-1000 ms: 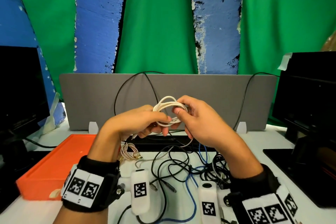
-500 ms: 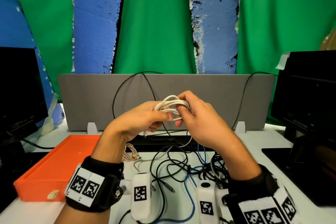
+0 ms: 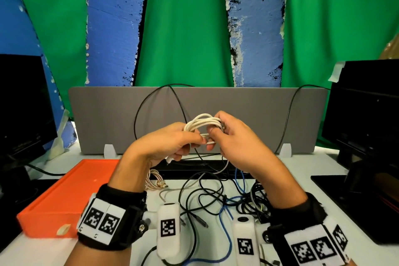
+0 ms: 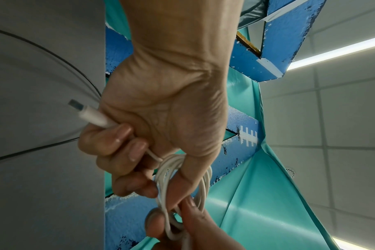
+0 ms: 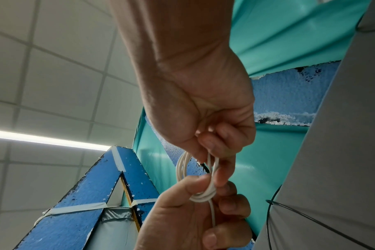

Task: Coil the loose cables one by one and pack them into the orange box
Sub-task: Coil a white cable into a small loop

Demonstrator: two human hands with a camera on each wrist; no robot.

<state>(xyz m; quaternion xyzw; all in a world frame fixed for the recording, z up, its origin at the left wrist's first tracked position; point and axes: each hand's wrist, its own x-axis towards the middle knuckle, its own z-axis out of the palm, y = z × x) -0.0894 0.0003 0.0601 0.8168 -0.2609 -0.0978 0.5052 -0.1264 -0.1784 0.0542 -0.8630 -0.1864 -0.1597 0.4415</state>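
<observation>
Both hands, left hand (image 3: 166, 144) and right hand (image 3: 233, 140), had fingers curled round the coiled white cable (image 3: 201, 124), raised above the bench (image 3: 302, 168). Loose cables (image 3: 216, 198) tangled at 6 o'clock beneath; the orange box (image 3: 64, 196) sat at 8 o'clock, apparently unobstructed. A grey divider (image 3: 108, 119) closed 12 o'clock.

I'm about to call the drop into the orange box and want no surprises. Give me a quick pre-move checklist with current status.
1. Left hand grips the white cable coil: ok.
2. Right hand pinches the coil's loops: ok.
3. Plug end held under left fingers: ok.
4. Cable fully wound: not ok, a white strand hangs toward the desk.
5. Orange box reachable at left: ok.
6. Loose tail free of the black and blue cable tangle: cannot tell.
</observation>
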